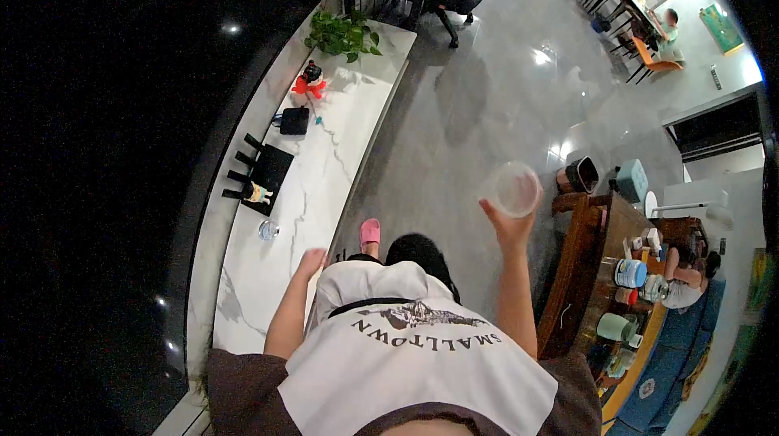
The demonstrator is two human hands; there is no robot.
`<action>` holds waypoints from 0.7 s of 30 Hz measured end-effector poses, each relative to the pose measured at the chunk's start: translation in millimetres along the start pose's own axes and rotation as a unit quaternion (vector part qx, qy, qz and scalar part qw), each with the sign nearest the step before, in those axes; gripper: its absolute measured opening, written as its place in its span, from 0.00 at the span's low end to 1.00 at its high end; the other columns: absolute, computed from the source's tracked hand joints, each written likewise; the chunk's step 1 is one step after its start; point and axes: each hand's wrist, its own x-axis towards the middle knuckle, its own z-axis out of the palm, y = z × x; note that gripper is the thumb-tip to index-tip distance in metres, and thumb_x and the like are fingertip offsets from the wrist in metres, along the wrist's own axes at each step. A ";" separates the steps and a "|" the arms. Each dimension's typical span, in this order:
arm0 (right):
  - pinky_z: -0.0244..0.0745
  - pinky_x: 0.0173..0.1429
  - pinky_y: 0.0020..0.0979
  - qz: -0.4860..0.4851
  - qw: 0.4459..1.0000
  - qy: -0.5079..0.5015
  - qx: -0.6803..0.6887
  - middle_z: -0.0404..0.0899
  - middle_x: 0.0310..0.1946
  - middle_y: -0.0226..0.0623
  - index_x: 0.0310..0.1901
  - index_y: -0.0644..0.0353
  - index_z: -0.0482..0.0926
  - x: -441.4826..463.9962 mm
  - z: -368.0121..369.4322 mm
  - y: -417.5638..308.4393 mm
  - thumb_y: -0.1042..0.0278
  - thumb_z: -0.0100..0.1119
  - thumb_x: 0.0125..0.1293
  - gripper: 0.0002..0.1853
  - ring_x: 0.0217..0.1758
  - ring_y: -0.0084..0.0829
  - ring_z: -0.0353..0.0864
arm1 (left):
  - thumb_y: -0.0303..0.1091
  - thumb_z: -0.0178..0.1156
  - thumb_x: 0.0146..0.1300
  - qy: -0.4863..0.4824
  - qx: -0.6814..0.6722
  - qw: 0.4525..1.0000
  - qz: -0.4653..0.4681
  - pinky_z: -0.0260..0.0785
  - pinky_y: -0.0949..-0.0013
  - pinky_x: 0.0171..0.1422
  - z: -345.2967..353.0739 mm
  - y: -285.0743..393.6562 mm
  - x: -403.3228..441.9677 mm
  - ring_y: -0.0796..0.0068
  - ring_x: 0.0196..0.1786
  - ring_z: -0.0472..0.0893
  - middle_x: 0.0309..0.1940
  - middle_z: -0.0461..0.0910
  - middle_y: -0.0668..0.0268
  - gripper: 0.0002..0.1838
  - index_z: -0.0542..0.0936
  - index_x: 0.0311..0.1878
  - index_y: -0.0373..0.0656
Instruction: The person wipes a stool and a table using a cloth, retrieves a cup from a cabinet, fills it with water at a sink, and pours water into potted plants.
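Observation:
My right hand (513,226) is out over the floor with its fingers wrapped round a clear, round plastic container (514,184). The container's round outline faces me, and whether anything is inside cannot be made out. My left hand (312,261) is low beside the edge of the white marble-look ledge (312,192). Its fingers are small and blurred, so their hold is unclear. Nearest to it on the ledge stands a small clear container (268,230). Behind that are a black router (269,172) and a small figurine (260,193).
Along the ledge are a black box (294,121), a red-skirted figure (308,83) and a leafy plant (345,34). On my right, a wooden table (572,274) bears jars and bottles. A bin (578,175) stands beyond it. People sit at the far table and near the sofa (669,355).

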 end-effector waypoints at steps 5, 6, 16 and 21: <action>0.62 0.58 0.35 0.019 0.999 -0.010 0.029 0.63 0.52 0.38 0.56 0.58 0.57 108.4 21.6 60.8 0.64 0.75 0.37 0.45 0.57 0.34 0.62 | 0.46 0.47 0.61 -0.033 -0.114 0.993 0.014 0.64 0.75 0.36 -11.6 133.9 97.4 0.79 0.33 0.76 0.36 0.78 0.67 0.19 0.75 0.46 0.42; 0.62 0.58 0.35 0.018 0.999 -0.024 0.021 0.63 0.52 0.38 0.56 0.58 0.57 128.2 26.6 68.1 0.64 0.75 0.37 0.45 0.57 0.34 0.63 | 0.46 0.47 0.61 -0.022 -0.122 0.992 0.018 0.64 0.75 0.36 -13.8 151.6 108.8 0.79 0.33 0.76 0.37 0.78 0.67 0.19 0.75 0.46 0.42; 0.59 0.60 0.34 0.000 0.976 -0.214 0.039 0.62 0.52 0.35 0.55 0.59 0.57 373.1 110.9 113.8 0.66 0.74 0.37 0.44 0.57 0.30 0.62 | 0.39 0.46 0.55 0.047 -0.178 0.939 -0.289 0.64 0.69 0.20 50.3 139.6 156.0 0.73 0.20 0.74 0.20 0.75 0.60 0.15 0.75 0.24 0.37; 0.59 0.60 0.33 0.025 0.944 -0.297 0.139 0.62 0.51 0.34 0.55 0.59 0.58 467.2 188.8 134.6 0.66 0.74 0.37 0.43 0.57 0.29 0.62 | 0.40 0.47 0.56 0.076 -0.283 0.893 -0.342 0.66 0.69 0.25 87.3 182.5 163.4 0.71 0.24 0.75 0.22 0.75 0.59 0.15 0.75 0.26 0.37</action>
